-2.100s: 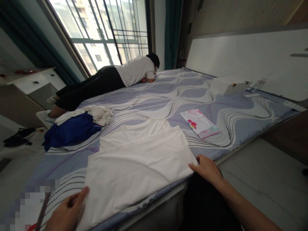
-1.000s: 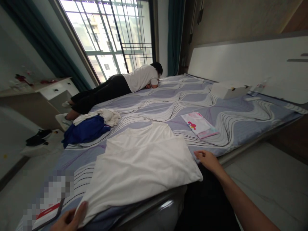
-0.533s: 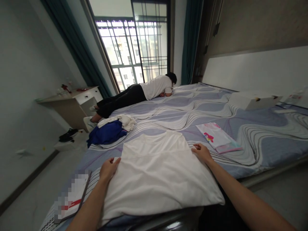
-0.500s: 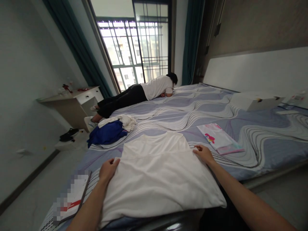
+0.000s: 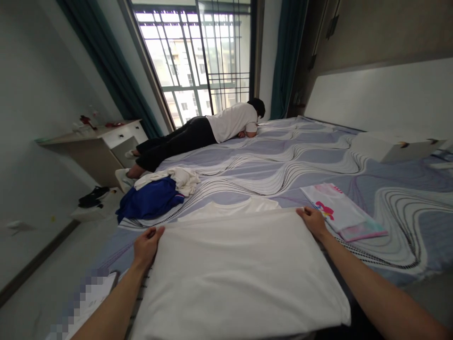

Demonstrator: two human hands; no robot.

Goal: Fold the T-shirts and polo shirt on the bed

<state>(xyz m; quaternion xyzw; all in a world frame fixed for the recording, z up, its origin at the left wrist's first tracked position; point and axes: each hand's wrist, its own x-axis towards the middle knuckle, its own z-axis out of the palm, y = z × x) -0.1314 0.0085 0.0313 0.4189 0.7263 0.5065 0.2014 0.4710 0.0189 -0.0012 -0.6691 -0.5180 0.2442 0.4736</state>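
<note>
A white T-shirt (image 5: 233, 278) is spread at the near edge of the bed, its lower part folded up toward the neckline, which shows beyond the fold. My left hand (image 5: 146, 246) is closed on the left end of the folded edge. At the right end, my right hand (image 5: 312, 222) pinches the same edge between thumb and fingers. The edge is drawn straight between both hands and looks slightly raised. To the right of my right hand lies a flat printed packet (image 5: 341, 210) with a pink and red figure.
A blue and white clothes pile (image 5: 159, 191) lies on the patterned bed (image 5: 247, 172) to the left. Beyond it a person (image 5: 226, 123) lies face down. A white box (image 5: 392, 145) sits at the right, and a partly blurred flat package (image 5: 90, 302) lies at the near left.
Both hands have lifted the folded edge and moved it toward the neckline, covering more of the upper shirt. My right hand has closed on the edge. The view has tilted down slightly.
</note>
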